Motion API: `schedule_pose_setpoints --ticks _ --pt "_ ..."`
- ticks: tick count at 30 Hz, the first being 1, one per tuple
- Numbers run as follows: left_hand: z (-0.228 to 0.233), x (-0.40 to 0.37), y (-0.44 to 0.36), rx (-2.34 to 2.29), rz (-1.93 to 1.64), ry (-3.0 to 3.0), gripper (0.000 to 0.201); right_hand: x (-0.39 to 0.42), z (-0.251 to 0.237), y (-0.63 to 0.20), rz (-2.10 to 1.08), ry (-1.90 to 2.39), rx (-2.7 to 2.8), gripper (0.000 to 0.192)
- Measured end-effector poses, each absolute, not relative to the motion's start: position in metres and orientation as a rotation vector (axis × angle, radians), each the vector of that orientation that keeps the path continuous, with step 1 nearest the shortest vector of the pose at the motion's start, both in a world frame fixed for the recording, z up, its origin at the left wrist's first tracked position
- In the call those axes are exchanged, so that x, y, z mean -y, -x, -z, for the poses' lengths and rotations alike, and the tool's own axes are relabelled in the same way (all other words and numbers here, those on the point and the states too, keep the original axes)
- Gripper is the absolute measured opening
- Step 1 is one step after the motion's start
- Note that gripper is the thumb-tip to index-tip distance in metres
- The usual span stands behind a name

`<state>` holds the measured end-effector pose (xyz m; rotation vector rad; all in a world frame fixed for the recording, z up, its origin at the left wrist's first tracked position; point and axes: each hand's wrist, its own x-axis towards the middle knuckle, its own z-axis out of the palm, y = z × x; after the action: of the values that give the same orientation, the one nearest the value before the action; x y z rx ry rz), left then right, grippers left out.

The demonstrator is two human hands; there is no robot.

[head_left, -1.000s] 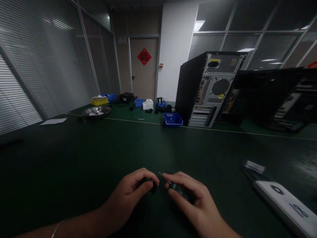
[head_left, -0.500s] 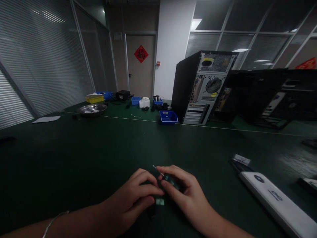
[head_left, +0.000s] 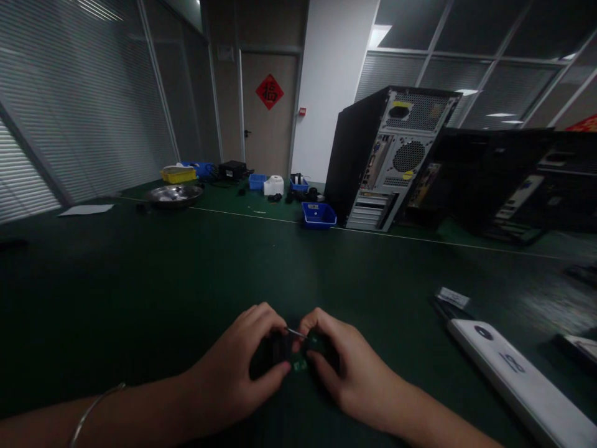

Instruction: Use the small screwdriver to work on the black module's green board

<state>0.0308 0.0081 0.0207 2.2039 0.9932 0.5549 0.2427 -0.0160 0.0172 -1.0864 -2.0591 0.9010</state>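
Both hands pinched together on small green board: left hand, right hand; likely light, fragile; grip edges

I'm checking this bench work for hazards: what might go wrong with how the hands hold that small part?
The left hand and right hand pinch a small green part and a thin metal pin in dim light. The pin might bend or prick a finger. The part might drop and be hard to find on the dark green table.
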Motion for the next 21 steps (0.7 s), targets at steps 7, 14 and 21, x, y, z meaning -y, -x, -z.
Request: schedule_pose_setpoints --ticks 7,14,21 --pt "-0.009 -0.025 -0.028 -0.958 -0.849 -1.481 0.027 0.018 -0.032 -0.244 -0.921 1.028 2.332 0.041" --pt "-0.004 -0.031 -0.028 -0.761 -0.852 -1.187 0.045 0.015 -0.021 -0.240 -0.773 1.112 2.306 0.025" --pt "-0.006 -0.032 -0.025 -0.772 -0.843 -1.146 0.045 0.015 -0.018 -0.239 -0.658 1.247 2.215 0.038"
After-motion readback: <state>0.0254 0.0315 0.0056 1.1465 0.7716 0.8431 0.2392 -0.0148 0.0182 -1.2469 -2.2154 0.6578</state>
